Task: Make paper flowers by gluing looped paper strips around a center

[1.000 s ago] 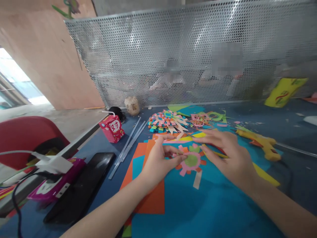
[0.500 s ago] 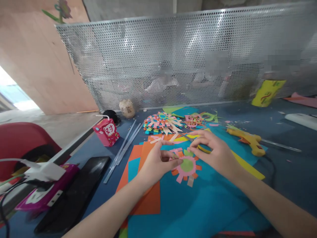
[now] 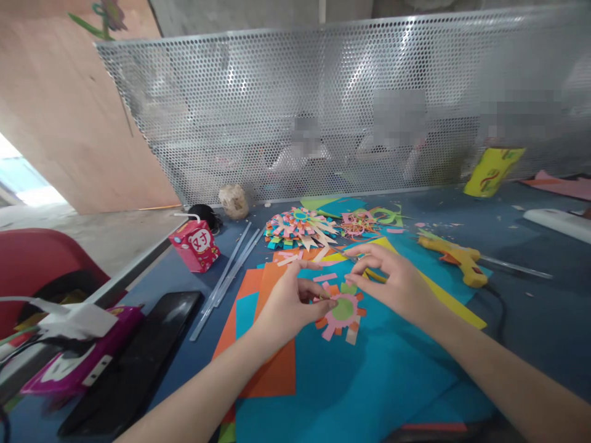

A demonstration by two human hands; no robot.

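A paper flower (image 3: 343, 309) with a green centre, a pink ring and pink and orange tabs is held just over a blue paper sheet (image 3: 369, 381). My left hand (image 3: 298, 301) is closed, pinching the flower's left edge between thumb and fingers. At the flower's top, my right hand (image 3: 385, 274) has its thumb and forefinger pinched on a small green paper tab (image 3: 348, 288). Partly hidden behind that hand are scissors with yellow handles (image 3: 375, 276). A loose pink paper strip (image 3: 325, 277) lies between the hands.
Beyond the hands are layered paper rosettes (image 3: 300, 226) and paper scraps (image 3: 357, 223). A yellow glue gun (image 3: 455, 258) lies right, glue sticks (image 3: 226, 277) left. Farther left are a drink carton (image 3: 196, 245), a phone (image 3: 133, 363) and a power strip (image 3: 69, 369). A perforated metal screen (image 3: 277, 92) stands behind.
The whole view has shifted slightly. Both hands keep their pinches, and the flower has turned a little between them. More of the pink strip behind it shows now.
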